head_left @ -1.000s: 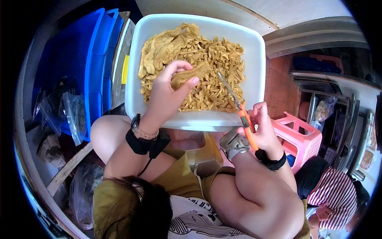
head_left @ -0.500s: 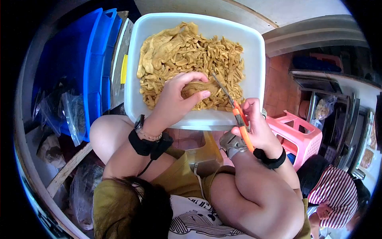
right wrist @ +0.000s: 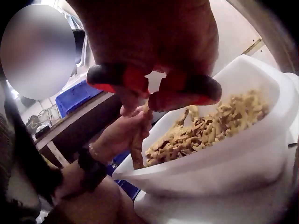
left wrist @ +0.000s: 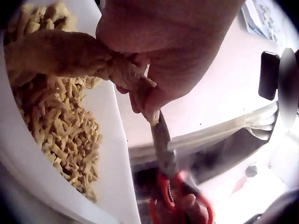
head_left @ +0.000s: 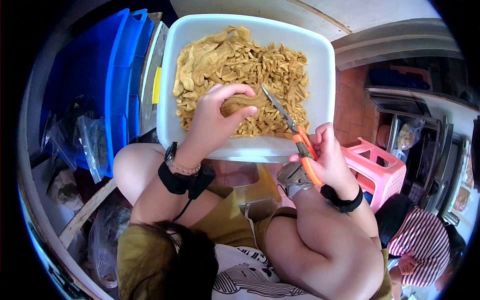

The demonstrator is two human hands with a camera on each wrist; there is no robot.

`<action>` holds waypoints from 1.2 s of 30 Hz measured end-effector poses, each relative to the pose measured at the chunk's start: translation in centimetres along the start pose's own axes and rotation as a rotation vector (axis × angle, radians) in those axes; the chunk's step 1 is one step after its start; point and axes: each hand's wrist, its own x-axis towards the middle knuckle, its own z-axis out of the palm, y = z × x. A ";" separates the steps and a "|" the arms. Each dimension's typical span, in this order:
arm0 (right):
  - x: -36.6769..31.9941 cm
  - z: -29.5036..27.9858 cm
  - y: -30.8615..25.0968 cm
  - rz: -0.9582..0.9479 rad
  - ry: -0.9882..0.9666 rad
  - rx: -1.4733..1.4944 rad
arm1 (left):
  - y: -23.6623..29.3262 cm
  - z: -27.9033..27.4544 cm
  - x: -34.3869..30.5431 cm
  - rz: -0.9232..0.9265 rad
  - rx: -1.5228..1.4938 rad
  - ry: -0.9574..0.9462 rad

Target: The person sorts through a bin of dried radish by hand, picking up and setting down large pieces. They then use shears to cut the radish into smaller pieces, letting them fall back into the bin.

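My left hand holds a folded brownish-yellow piece above the white tub, its end pinched between thumb and fingers. In the left wrist view the piece reaches out from under the left hand, and the blades of the scissors meet its tip. Orange-handled scissors are gripped in my right hand, blades pointing at the left fingertips. Cut strips fill much of the tub, with larger uncut pieces at its upper left.
Blue crates stand left of the tub. A pink stool is at the right, near a person in a striped top. Shelving with bagged items lies farther right, and a yellowish translucent stool is below the tub.
The right hand's scissor handles have spread wider than half a second ago. The left hand moved right and down with the piece, then slightly back left.
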 end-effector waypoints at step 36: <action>0.3 -0.6 -1.3 0.066 -0.231 0.040 | -0.1 1.1 -0.7 -0.115 -0.128 -0.069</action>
